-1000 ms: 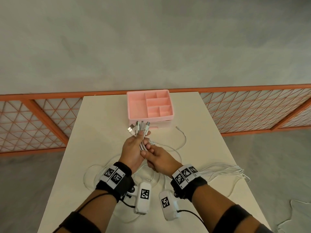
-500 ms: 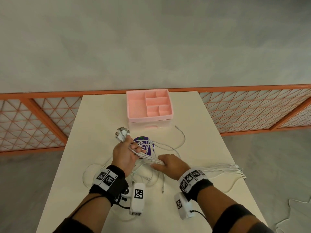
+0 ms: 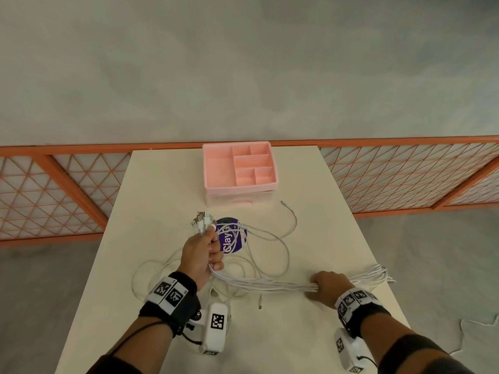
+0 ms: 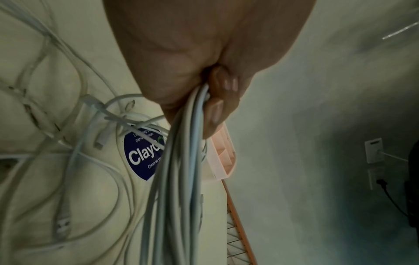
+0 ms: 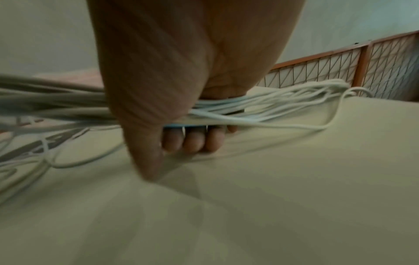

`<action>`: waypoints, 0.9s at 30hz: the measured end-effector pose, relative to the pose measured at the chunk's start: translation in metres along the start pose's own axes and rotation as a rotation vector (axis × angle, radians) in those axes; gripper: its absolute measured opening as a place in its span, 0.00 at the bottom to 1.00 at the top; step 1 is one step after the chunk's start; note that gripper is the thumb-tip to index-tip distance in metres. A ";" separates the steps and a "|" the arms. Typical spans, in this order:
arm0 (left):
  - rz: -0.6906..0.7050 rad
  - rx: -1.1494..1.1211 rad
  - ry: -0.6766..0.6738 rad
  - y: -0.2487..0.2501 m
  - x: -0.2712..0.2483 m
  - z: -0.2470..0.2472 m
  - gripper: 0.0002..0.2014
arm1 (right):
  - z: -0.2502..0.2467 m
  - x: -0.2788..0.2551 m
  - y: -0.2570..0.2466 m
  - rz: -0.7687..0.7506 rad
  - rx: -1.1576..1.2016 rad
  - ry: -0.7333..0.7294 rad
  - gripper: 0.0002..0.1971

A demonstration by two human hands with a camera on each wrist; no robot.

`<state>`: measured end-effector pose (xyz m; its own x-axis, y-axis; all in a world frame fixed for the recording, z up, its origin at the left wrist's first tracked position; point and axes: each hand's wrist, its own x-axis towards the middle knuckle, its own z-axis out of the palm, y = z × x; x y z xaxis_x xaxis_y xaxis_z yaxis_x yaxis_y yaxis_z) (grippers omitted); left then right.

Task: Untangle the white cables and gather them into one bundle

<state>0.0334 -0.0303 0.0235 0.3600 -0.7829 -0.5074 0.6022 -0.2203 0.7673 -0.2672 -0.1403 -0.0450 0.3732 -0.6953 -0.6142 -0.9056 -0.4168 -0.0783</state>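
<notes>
A person is working at a cream surface (image 3: 310,333) whose far edge meets an orange lattice railing (image 3: 405,174), with a pink compartment organizer (image 3: 239,168) sitting at that far edge. The left hand (image 3: 201,255), just nearer than the organizer, is gripping the white cables (image 3: 264,286) in a closed fist, their USB plugs (image 3: 202,221) sticking up out of the top of it. From the bottom of that fist the strands are running together to the right, away from the organizer, into the right hand (image 3: 328,288), whose fingers (image 5: 192,141) are curling under the strands while the thumb is pointing down at the surface. Past the right hand, the cable loops (image 3: 374,275) are fanning out to the surface's right edge. Slack lengths are lying in loose curves between the organizer and the left hand, some crossing a round purple sticker (image 3: 232,236) just right of the fist. Bare surface is lying on the near side of both hands, farthest from the organizer, and to the left of the left hand.
</notes>
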 end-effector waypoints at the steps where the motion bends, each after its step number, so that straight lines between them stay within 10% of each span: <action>1: -0.011 0.023 -0.012 -0.001 0.000 0.000 0.17 | -0.001 -0.002 0.005 0.002 0.029 -0.051 0.18; 8: -0.003 0.170 -0.046 -0.004 0.002 0.007 0.16 | -0.030 -0.004 -0.005 -0.056 0.602 0.022 0.29; 21: 0.122 0.259 -0.040 -0.003 -0.007 0.022 0.13 | -0.014 0.048 -0.071 0.165 0.366 0.075 0.17; 24: 0.089 0.106 0.049 0.002 -0.005 0.022 0.13 | -0.048 0.037 -0.083 0.095 0.802 0.199 0.01; 27: 0.016 -0.125 0.095 0.009 -0.002 0.024 0.14 | -0.085 0.016 -0.103 -0.071 1.344 0.271 0.08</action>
<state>0.0206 -0.0448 0.0406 0.4322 -0.7259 -0.5350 0.6778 -0.1298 0.7237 -0.1507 -0.1576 0.0201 0.3133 -0.8528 -0.4179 -0.3213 0.3188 -0.8917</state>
